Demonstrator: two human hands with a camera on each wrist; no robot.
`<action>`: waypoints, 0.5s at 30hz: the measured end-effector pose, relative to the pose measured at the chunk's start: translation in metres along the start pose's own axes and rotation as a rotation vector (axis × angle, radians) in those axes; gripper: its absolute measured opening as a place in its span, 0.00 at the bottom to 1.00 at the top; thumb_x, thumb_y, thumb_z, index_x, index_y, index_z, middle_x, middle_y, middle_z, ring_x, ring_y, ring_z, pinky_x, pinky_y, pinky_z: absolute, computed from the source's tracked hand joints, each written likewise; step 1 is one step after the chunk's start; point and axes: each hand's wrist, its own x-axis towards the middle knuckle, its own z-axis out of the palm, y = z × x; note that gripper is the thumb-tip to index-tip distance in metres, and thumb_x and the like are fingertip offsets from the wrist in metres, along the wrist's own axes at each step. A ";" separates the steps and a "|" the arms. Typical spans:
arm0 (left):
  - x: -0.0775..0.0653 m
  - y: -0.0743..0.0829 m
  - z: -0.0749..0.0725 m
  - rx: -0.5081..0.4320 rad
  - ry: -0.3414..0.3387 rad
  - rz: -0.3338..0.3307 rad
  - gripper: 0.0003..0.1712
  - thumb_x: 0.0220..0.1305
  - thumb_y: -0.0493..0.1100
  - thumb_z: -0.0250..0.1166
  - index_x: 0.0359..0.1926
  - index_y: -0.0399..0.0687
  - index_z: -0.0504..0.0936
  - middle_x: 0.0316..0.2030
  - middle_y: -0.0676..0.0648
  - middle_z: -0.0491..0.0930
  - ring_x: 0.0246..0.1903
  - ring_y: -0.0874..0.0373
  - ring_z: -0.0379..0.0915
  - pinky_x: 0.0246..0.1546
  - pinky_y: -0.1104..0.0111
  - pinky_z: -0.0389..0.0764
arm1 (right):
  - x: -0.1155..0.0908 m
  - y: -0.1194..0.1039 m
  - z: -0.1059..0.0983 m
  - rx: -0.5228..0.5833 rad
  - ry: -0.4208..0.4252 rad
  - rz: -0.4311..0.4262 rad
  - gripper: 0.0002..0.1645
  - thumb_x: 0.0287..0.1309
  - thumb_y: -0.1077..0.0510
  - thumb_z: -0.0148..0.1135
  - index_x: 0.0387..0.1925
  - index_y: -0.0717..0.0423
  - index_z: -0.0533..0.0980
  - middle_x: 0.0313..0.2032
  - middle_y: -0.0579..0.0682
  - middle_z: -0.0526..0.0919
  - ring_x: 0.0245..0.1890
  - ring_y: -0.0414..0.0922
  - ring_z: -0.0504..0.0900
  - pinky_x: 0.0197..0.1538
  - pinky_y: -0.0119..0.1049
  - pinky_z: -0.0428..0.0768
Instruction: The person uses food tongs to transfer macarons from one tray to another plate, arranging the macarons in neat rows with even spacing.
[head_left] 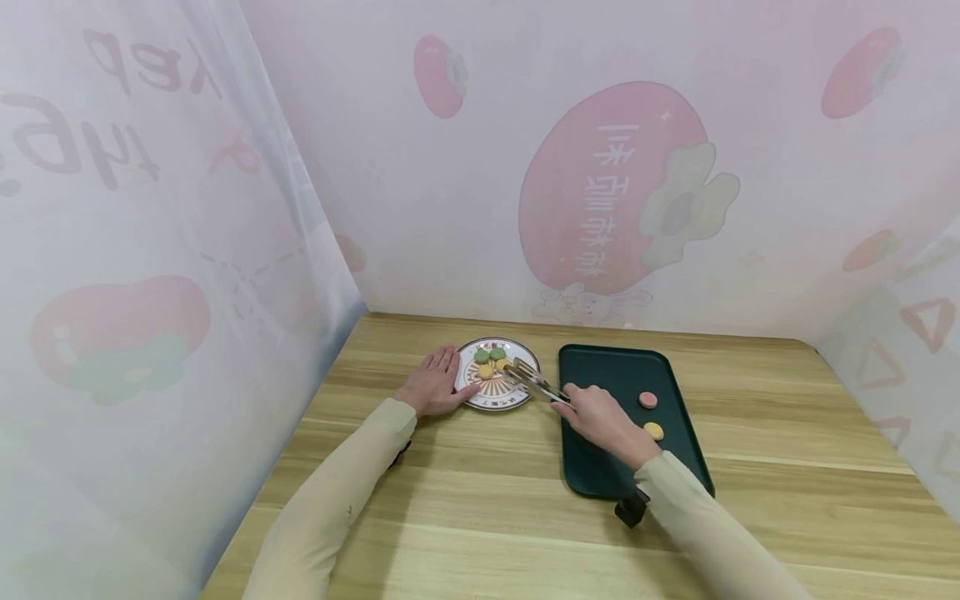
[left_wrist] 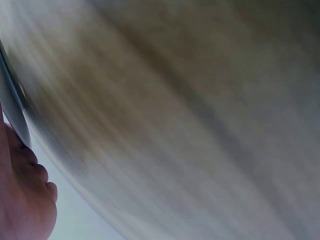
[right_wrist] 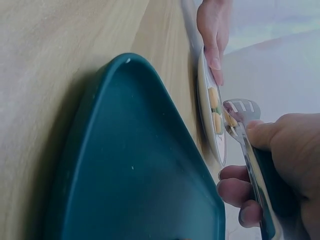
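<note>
My right hand [head_left: 600, 417] grips metal tongs [head_left: 534, 385] with slotted ends, reaching over the plate from its right. At their tips a yellow macaron [right_wrist: 230, 119] shows between the ends; whether it touches the plate is hard to tell. The round white plate [head_left: 495, 405] has a sunburst pattern and dark rim. On it lie two green macarons [head_left: 482, 357] and another yellow macaron [head_left: 486, 372]. My left hand [head_left: 437, 385] rests at the plate's left rim, fingers extended, thumb on the front edge. Only part of this hand shows in the left wrist view.
A dark green tray [head_left: 611, 367] lies right of the plate, under my right forearm. It holds a pink macaron [head_left: 648, 400] and a yellow macaron [head_left: 654, 431]. Behind the wooden table [head_left: 480, 508] hangs a pale printed curtain [head_left: 465, 208], with more at both sides.
</note>
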 end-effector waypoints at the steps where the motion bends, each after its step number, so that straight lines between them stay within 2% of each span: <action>1: 0.000 0.000 0.000 0.000 -0.001 0.001 0.59 0.66 0.79 0.33 0.76 0.34 0.44 0.77 0.35 0.41 0.78 0.43 0.37 0.77 0.53 0.47 | 0.001 -0.001 0.001 0.002 -0.001 -0.002 0.15 0.69 0.49 0.58 0.30 0.54 0.72 0.15 0.43 0.66 0.11 0.36 0.66 0.15 0.26 0.61; 15: -0.002 0.001 -0.003 0.002 0.000 0.016 0.58 0.67 0.77 0.35 0.76 0.33 0.44 0.77 0.34 0.42 0.77 0.42 0.38 0.77 0.53 0.47 | 0.017 -0.013 0.015 0.004 -0.021 -0.022 0.16 0.68 0.49 0.58 0.28 0.54 0.74 0.14 0.42 0.65 0.10 0.36 0.65 0.14 0.26 0.58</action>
